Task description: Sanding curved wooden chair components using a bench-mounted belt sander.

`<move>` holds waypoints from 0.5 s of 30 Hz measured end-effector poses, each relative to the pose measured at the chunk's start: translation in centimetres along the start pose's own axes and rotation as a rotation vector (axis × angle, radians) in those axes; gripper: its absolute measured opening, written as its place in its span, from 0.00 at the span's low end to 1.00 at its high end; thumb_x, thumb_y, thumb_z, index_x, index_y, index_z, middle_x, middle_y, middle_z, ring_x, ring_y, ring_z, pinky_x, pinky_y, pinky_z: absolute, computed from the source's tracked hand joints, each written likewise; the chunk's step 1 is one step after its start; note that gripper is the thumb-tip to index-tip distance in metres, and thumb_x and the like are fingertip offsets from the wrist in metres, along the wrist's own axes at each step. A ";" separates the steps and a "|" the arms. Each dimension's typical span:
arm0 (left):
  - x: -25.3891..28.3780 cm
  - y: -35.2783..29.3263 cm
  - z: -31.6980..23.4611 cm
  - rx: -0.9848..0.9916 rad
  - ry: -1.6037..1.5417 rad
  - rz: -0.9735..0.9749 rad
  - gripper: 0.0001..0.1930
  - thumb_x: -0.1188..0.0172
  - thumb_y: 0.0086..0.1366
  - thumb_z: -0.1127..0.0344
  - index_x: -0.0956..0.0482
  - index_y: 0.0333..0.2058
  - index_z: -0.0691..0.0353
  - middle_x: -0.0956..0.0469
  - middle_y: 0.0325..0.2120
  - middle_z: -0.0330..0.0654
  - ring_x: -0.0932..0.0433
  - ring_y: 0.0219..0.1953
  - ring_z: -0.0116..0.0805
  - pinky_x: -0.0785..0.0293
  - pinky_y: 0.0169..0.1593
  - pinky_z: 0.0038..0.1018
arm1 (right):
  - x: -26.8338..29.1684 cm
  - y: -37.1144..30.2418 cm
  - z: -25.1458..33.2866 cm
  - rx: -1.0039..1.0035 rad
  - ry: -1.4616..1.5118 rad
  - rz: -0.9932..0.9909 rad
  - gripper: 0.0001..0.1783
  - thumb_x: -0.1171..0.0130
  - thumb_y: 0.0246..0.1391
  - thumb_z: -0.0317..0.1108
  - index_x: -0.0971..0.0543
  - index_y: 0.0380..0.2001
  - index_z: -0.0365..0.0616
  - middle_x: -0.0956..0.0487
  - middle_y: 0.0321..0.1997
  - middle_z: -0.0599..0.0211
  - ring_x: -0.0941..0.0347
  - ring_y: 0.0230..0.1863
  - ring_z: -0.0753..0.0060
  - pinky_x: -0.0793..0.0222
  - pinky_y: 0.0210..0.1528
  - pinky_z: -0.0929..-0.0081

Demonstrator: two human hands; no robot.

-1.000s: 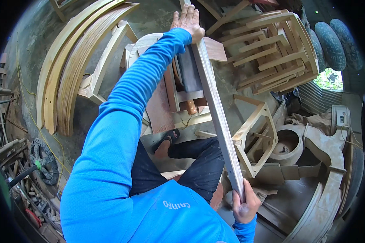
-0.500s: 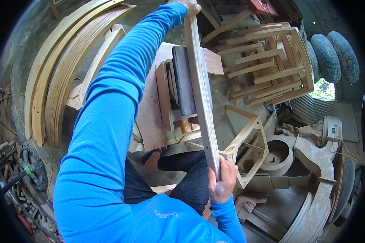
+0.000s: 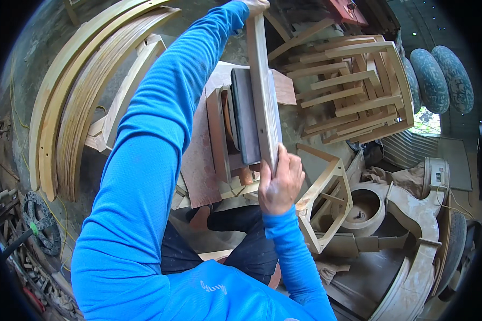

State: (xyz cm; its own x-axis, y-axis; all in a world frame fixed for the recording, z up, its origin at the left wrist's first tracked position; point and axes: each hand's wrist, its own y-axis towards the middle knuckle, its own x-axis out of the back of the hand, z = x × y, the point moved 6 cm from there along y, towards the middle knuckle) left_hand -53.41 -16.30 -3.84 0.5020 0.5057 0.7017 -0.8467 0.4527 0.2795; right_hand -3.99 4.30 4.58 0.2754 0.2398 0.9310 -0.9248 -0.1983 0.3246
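Note:
A long, narrow wooden bar (image 3: 261,80) runs away from me along the machine in the middle. My right hand (image 3: 283,182) is closed round its near end, thumb on the left side and fingers on the right. At the top edge of the view, my left hand (image 3: 256,6), partly cut off, is closed on the bar's far part. Just left of the bar stands an upright dark grey belt (image 3: 245,115), like a belt sander's; whether the two touch I cannot tell. Beside the belt is the machine's wooden frame (image 3: 218,134), on a worn board (image 3: 201,176).
Curved wooden pieces (image 3: 72,101) lean at the left. Stacked wooden frames (image 3: 359,88) stand at the far right, and another open frame (image 3: 326,200) is close to my right forearm. A large pale machine with a round housing (image 3: 364,211) fills the right side.
The bar has slid away from me along the belt. My right hand has gone forward with its near end, while my left hand stays near the top edge.

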 end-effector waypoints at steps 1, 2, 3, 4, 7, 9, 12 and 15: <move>1.7 0.5 -1.7 -0.033 0.061 -0.087 0.32 0.35 0.58 0.32 0.21 0.44 0.56 0.26 0.30 0.39 0.19 0.44 0.38 0.19 0.44 0.44 | -0.8 0.9 -0.7 -0.019 -0.025 -0.014 0.34 0.32 0.50 0.35 0.27 0.61 0.41 0.26 0.47 0.55 0.28 0.50 0.51 0.37 0.49 0.58; 3.3 1.4 -3.0 -0.035 0.045 -0.102 0.32 0.35 0.58 0.32 0.21 0.44 0.56 0.26 0.30 0.39 0.19 0.44 0.38 0.19 0.44 0.44 | -1.4 1.9 -1.3 -0.030 -0.044 -0.015 0.34 0.32 0.50 0.35 0.27 0.61 0.41 0.26 0.47 0.55 0.28 0.50 0.51 0.37 0.49 0.58; 4.8 2.4 -6.3 -0.340 0.807 -0.128 0.31 0.37 0.59 0.30 0.21 0.43 0.53 0.28 0.30 0.38 0.23 0.40 0.34 0.25 0.38 0.40 | -1.9 3.1 -2.0 -0.047 -0.077 -0.047 0.34 0.32 0.50 0.35 0.28 0.61 0.41 0.26 0.47 0.55 0.28 0.50 0.51 0.37 0.49 0.58; 3.4 1.3 -5.9 -0.650 1.603 -0.097 0.31 0.38 0.60 0.27 0.22 0.41 0.50 0.30 0.29 0.37 0.26 0.36 0.31 0.30 0.32 0.36 | -2.8 4.4 -1.3 -0.037 -0.064 -0.078 0.34 0.32 0.51 0.36 0.28 0.62 0.42 0.26 0.48 0.55 0.29 0.51 0.52 0.38 0.50 0.58; 0.5 -0.4 0.9 -0.973 2.156 0.071 0.31 0.41 0.61 0.26 0.23 0.43 0.48 0.31 0.30 0.36 0.29 0.33 0.28 0.35 0.26 0.33 | -4.8 7.3 1.6 0.016 -0.024 -0.090 0.35 0.34 0.52 0.37 0.30 0.63 0.41 0.27 0.48 0.56 0.30 0.52 0.53 0.39 0.52 0.57; 2.0 1.2 1.9 -1.040 2.300 0.073 0.37 0.42 0.64 0.28 0.27 0.52 0.57 0.27 0.36 0.41 0.26 0.37 0.32 0.28 0.32 0.33 | -5.2 8.9 1.3 0.013 -0.061 -0.112 0.35 0.36 0.54 0.37 0.32 0.64 0.41 0.28 0.48 0.58 0.31 0.53 0.54 0.40 0.53 0.56; 4.0 1.7 6.7 -2.377 3.742 1.045 0.44 0.43 0.67 0.37 0.40 0.67 0.68 0.24 0.49 0.56 0.21 0.51 0.46 0.23 0.53 0.31 | -5.0 11.0 0.4 0.026 -0.092 -0.172 0.35 0.36 0.53 0.37 0.32 0.64 0.42 0.28 0.47 0.58 0.31 0.52 0.54 0.40 0.52 0.56; -3.2 1.4 8.2 -0.931 2.997 0.079 0.49 0.45 0.66 0.44 0.57 0.72 0.72 0.30 0.59 0.67 0.26 0.62 0.54 0.28 0.62 0.34 | -5.8 10.8 3.1 0.079 -0.051 -0.135 0.36 0.35 0.53 0.38 0.32 0.64 0.42 0.28 0.46 0.59 0.31 0.51 0.55 0.40 0.51 0.57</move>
State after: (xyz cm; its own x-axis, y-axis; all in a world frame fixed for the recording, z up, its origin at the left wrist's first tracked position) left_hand -57.63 -23.29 -0.30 0.0690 -0.6606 -0.7475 -0.9893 0.0512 -0.1366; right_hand -14.79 -2.16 3.24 0.4109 0.2213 0.8844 -0.8555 -0.2415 0.4580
